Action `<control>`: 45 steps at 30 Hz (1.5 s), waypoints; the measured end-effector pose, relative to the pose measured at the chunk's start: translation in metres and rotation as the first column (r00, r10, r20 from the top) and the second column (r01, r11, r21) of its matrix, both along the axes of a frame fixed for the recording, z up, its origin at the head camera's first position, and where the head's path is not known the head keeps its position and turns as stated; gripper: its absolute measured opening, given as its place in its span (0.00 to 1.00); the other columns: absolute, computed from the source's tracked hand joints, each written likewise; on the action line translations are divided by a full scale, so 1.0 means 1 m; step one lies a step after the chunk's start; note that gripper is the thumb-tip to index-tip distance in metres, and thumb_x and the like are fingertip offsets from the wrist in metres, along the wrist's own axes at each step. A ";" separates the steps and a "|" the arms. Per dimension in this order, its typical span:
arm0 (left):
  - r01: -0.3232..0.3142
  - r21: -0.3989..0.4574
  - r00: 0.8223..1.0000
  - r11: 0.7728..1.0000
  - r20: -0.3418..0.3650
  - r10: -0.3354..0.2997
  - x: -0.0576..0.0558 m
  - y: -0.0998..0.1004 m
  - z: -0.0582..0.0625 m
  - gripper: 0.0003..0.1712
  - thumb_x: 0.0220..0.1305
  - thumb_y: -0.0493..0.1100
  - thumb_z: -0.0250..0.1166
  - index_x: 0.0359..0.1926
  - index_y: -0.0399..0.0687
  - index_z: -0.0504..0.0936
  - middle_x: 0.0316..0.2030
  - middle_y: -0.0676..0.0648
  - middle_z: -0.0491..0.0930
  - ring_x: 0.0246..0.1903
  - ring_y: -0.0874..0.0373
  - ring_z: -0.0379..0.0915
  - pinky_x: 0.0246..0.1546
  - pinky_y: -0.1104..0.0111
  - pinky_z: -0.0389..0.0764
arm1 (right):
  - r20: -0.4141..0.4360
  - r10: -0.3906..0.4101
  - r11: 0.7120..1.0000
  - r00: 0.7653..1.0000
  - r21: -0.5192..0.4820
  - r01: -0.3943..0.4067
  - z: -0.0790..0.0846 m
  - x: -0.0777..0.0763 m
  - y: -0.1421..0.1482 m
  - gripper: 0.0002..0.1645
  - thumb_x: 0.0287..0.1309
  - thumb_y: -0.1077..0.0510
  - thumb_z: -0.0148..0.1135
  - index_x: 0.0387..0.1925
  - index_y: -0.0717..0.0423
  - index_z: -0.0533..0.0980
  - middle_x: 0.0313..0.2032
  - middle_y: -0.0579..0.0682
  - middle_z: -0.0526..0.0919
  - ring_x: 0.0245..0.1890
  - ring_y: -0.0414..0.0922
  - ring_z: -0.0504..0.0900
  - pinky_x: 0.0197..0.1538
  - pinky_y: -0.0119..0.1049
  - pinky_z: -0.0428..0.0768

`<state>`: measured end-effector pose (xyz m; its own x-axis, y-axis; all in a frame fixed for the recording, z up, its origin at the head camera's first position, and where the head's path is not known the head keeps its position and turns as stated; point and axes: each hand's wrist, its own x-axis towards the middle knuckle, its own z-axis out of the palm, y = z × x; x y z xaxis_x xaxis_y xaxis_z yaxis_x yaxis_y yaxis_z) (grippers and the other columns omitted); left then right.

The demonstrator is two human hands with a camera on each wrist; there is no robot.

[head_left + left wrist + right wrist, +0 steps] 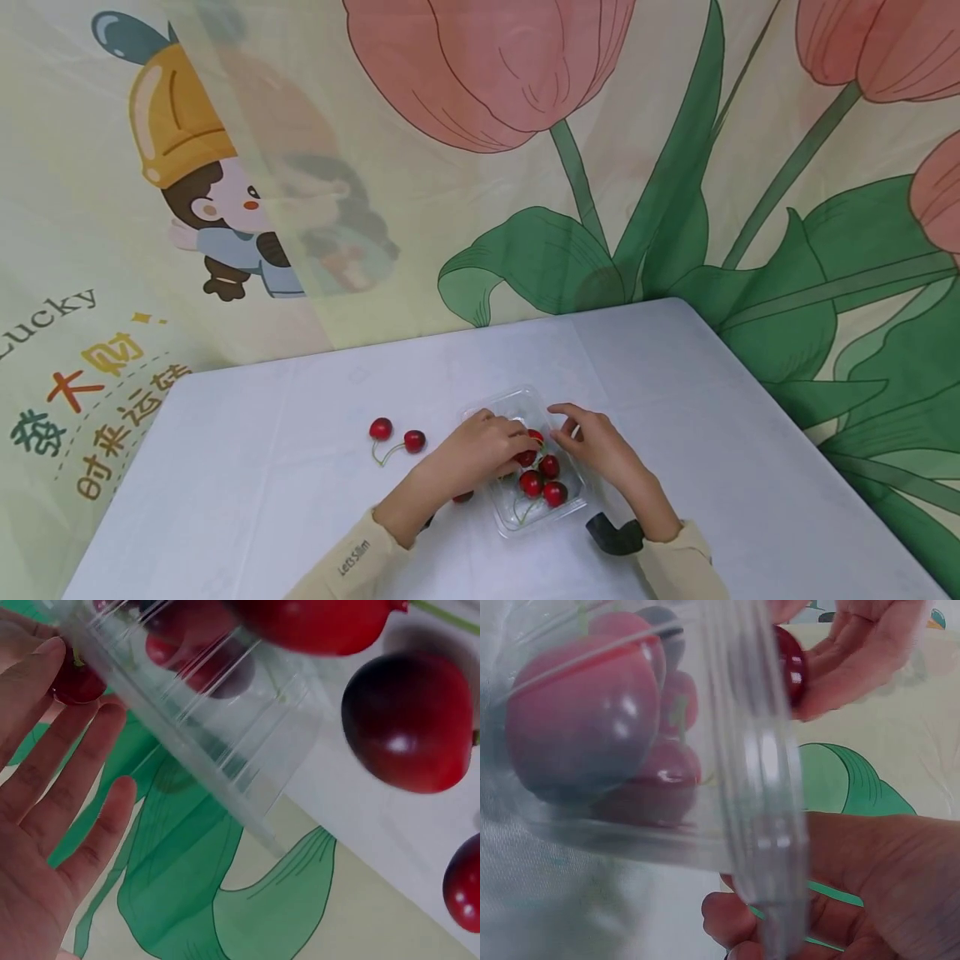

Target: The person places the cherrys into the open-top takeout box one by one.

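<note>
Your left hand [483, 446] pinches cherry [81, 684], likely so it can't slip; right hand [600, 450] beside box [543, 517], fingers [567, 409] loose, thumb apart.

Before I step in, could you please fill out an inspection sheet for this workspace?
Surface: table under a white cover.
Job's things: clear container with cherries inside; outside, a stem-joined pair and a partly hidden cherry.
Clutter: black curved piece by the right sleeve, perhaps worn.
Hands: left hand pinches another cherry; right hand beside the container, holding nothing visible, contact unclear.
Cables: nothing seen.
Surroundings: tulip-printed backdrop behind the table.
</note>
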<state>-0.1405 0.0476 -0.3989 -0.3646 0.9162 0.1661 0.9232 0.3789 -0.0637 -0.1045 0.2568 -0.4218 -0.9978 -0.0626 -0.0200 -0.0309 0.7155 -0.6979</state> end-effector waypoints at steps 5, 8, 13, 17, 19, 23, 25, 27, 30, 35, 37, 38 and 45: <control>-0.011 -0.043 1.000 0.999 0.004 0.011 0.000 0.003 -0.010 0.16 0.58 0.51 0.71 0.48 0.58 0.84 0.41 0.58 0.83 0.41 0.64 0.79 0.41 0.70 0.74 | -0.007 0.012 1.000 1.000 -0.006 -0.012 0.001 0.000 0.000 0.21 0.59 0.65 0.66 0.55 0.63 0.76 0.26 0.48 0.78 0.23 0.40 0.73 0.27 0.30 0.77; -0.023 -0.070 1.000 0.997 0.017 0.024 0.001 0.004 -0.013 0.16 0.58 0.51 0.71 0.47 0.58 0.84 0.42 0.57 0.84 0.42 0.64 0.79 0.40 0.71 0.74 | -0.012 0.019 1.000 1.000 -0.008 -0.019 0.000 -0.001 0.000 0.21 0.59 0.65 0.65 0.54 0.64 0.76 0.25 0.48 0.78 0.22 0.40 0.73 0.26 0.29 0.76; -0.050 -0.087 0.999 0.995 0.012 0.052 0.001 0.006 -0.016 0.14 0.57 0.50 0.72 0.45 0.58 0.85 0.41 0.57 0.84 0.39 0.64 0.79 0.38 0.71 0.73 | -0.017 0.029 0.999 0.999 -0.017 -0.030 -0.001 -0.003 -0.001 0.21 0.59 0.65 0.65 0.55 0.64 0.76 0.25 0.47 0.77 0.23 0.41 0.73 0.26 0.28 0.75; -0.072 -0.105 0.997 0.992 -0.003 0.072 0.000 0.005 -0.018 0.13 0.56 0.50 0.73 0.43 0.58 0.85 0.38 0.58 0.83 0.37 0.64 0.78 0.35 0.72 0.71 | -0.022 0.034 0.999 0.999 -0.013 -0.035 0.000 -0.003 -0.001 0.21 0.59 0.65 0.65 0.55 0.64 0.75 0.25 0.47 0.77 0.22 0.40 0.73 0.26 0.28 0.75; -0.079 -0.114 0.997 0.990 -0.002 0.080 -0.001 0.005 -0.018 0.13 0.56 0.50 0.73 0.43 0.59 0.85 0.38 0.58 0.83 0.37 0.64 0.78 0.35 0.72 0.71 | -0.022 0.033 0.999 0.999 -0.012 -0.034 0.001 -0.003 -0.002 0.21 0.59 0.65 0.65 0.55 0.64 0.76 0.25 0.47 0.77 0.22 0.40 0.72 0.26 0.28 0.75; -0.086 -0.132 0.996 0.988 0.001 0.086 -0.002 0.005 -0.021 0.13 0.55 0.51 0.73 0.43 0.59 0.86 0.38 0.58 0.83 0.37 0.64 0.78 0.35 0.72 0.70 | -0.023 0.035 0.999 0.999 -0.012 -0.035 0.001 -0.003 -0.003 0.21 0.60 0.65 0.65 0.55 0.64 0.76 0.25 0.47 0.77 0.22 0.40 0.72 0.25 0.29 0.75; -0.087 -0.138 0.996 0.987 0.004 0.088 -0.002 0.005 -0.022 0.14 0.55 0.51 0.74 0.43 0.59 0.86 0.38 0.58 0.83 0.38 0.64 0.78 0.35 0.72 0.70 | -0.020 0.033 0.999 0.999 -0.014 -0.033 0.000 -0.003 -0.004 0.21 0.60 0.65 0.65 0.55 0.64 0.76 0.25 0.47 0.77 0.22 0.40 0.72 0.25 0.29 0.75; -0.088 -0.139 0.996 0.986 0.011 0.090 -0.003 0.005 -0.024 0.14 0.55 0.51 0.74 0.43 0.59 0.86 0.38 0.58 0.83 0.38 0.64 0.78 0.34 0.72 0.70 | -0.017 0.031 0.999 0.999 -0.015 -0.031 -0.001 -0.004 -0.004 0.21 0.60 0.65 0.65 0.55 0.64 0.76 0.25 0.47 0.77 0.22 0.40 0.72 0.26 0.29 0.75; -0.091 -0.143 0.995 0.986 0.016 0.094 -0.003 0.005 -0.025 0.15 0.54 0.51 0.74 0.43 0.59 0.85 0.39 0.58 0.83 0.38 0.64 0.78 0.34 0.72 0.70 | -0.013 0.026 1.000 1.000 -0.016 -0.026 -0.002 -0.005 -0.005 0.21 0.59 0.65 0.65 0.55 0.64 0.76 0.25 0.47 0.76 0.22 0.40 0.72 0.26 0.29 0.75; -0.091 -0.131 0.996 0.987 0.000 0.092 -0.002 0.002 -0.024 0.17 0.54 0.51 0.75 0.46 0.59 0.84 0.40 0.57 0.83 0.40 0.64 0.78 0.37 0.72 0.71 | -0.023 0.036 0.999 0.999 -0.008 -0.036 -0.001 -0.003 -0.005 0.21 0.60 0.65 0.65 0.54 0.64 0.76 0.25 0.47 0.77 0.22 0.40 0.73 0.26 0.29 0.75; -0.092 -0.114 0.996 0.989 -0.006 0.092 -0.001 0.000 -0.023 0.18 0.55 0.50 0.74 0.47 0.58 0.84 0.42 0.57 0.83 0.43 0.63 0.78 0.40 0.70 0.72 | -0.027 0.040 0.999 0.999 -0.005 -0.040 0.000 -0.002 -0.004 0.20 0.60 0.65 0.64 0.54 0.64 0.76 0.25 0.48 0.77 0.22 0.41 0.73 0.26 0.30 0.75; -0.094 -0.103 0.996 0.990 -0.002 0.094 -0.001 -0.002 -0.023 0.18 0.55 0.49 0.74 0.48 0.57 0.84 0.43 0.56 0.83 0.44 0.63 0.78 0.42 0.69 0.73 | -0.028 0.041 0.999 0.999 -0.004 -0.041 0.000 -0.002 -0.004 0.20 0.60 0.65 0.64 0.54 0.64 0.76 0.25 0.48 0.77 0.22 0.41 0.73 0.26 0.30 0.75; -0.113 0.027 0.994 0.993 0.014 0.113 0.001 -0.017 -0.017 0.19 0.60 0.49 0.71 0.52 0.53 0.83 0.45 0.54 0.83 0.48 0.60 0.77 0.50 0.65 0.76 | -0.012 0.017 1.000 1.000 0.011 -0.016 -0.002 -0.001 -0.001 0.22 0.59 0.65 0.65 0.55 0.63 0.76 0.25 0.47 0.77 0.23 0.40 0.73 0.27 0.29 0.77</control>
